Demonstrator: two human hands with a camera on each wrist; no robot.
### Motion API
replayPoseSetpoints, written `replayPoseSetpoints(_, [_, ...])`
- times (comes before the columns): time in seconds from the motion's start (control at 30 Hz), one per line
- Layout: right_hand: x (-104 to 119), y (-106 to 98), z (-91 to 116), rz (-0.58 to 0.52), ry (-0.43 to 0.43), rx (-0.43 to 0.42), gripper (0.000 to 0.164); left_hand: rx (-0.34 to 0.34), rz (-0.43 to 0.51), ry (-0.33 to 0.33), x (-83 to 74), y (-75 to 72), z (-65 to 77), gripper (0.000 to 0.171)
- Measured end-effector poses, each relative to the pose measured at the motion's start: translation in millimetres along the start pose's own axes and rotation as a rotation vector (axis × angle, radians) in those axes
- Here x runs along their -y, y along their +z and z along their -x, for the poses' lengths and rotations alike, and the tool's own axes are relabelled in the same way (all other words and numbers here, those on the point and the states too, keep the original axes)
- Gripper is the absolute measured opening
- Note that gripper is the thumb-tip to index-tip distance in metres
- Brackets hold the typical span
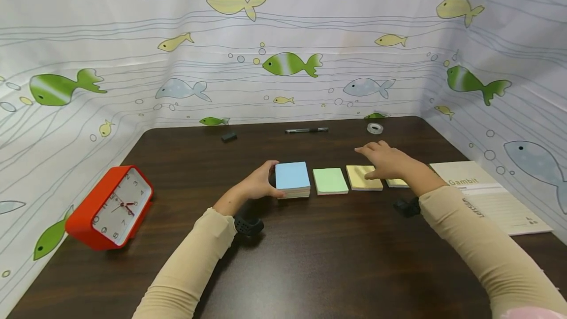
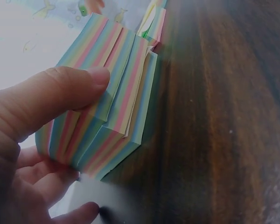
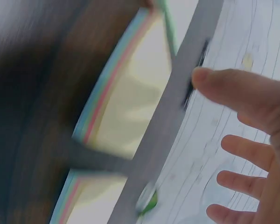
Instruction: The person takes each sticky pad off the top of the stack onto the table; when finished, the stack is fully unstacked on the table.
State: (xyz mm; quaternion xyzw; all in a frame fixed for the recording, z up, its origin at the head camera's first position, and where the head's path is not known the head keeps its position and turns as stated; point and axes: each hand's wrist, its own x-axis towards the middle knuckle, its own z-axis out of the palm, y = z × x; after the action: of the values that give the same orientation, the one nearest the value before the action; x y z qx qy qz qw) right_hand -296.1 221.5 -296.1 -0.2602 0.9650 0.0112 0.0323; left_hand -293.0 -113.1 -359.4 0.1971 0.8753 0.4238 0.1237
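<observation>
Head view: the left hand (image 1: 256,184) grips a blue-topped square paper stack (image 1: 292,177) between its fingers, apparently steadying it; the right hand (image 1: 392,164), fingers spread and empty, next likely needs to pinch the nearby yellow square paper pad (image 1: 360,179).

A white cloth (image 1: 186,69) stands behind the bench (image 1: 354,260) and along both its sides, printed with thin wavy lines, small bubbles (image 1: 240,59), blue fish (image 1: 365,87), yellow fish (image 1: 228,1) and green fish (image 1: 288,64). It bends near the far corners, and its upper right part lies in bluish shade. The bench is dark brown, with streaky wood grain and rounded far corners. Light leaves a soft, pale glare (image 1: 283,292) low in the head view.
</observation>
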Motion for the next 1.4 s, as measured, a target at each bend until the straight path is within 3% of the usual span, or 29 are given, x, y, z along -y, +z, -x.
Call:
replayPoseSetpoints(0.3, [61.4, -1.3, -26.7, 0.020, -0.195, -0.003, 0.087, 0.000, -0.017, 0.012, 1.1, -1.9, 2.2, 0.101])
replayPoseSetpoints(0.47, [90.6, -3.6, -43.0, -0.032, -0.242, 0.032, 0.092, -0.024, -0.019, -0.010, 5.7, -0.9, -0.6, 0.097])
replayPoseSetpoints(0.67, [115.4, -3.1, -63.2, -0.072, -0.247, 0.071, 0.095, -0.036, 0.006, 0.020, 8.7, 1.8, -1.6, 0.089])
replayPoseSetpoints(1.03, [107.9, 10.7, -84.6, -0.195, -0.161, 0.170, 0.092, -0.020, 0.003, 0.034, 8.8, 5.2, -3.7, 0.090])
replayPoseSetpoints(1.2, [102.9, 12.8, -82.7, -0.223, -0.136, 0.139, 0.091, -0.016, -0.015, 0.021, 9.9, 4.8, -6.0, 0.094])
replayPoseSetpoints(1.4, [99.9, 12.6, -74.3, -0.167, -0.121, 0.085, 0.091, -0.017, -0.021, 0.027, 12.1, 6.1, -7.0, 0.088])
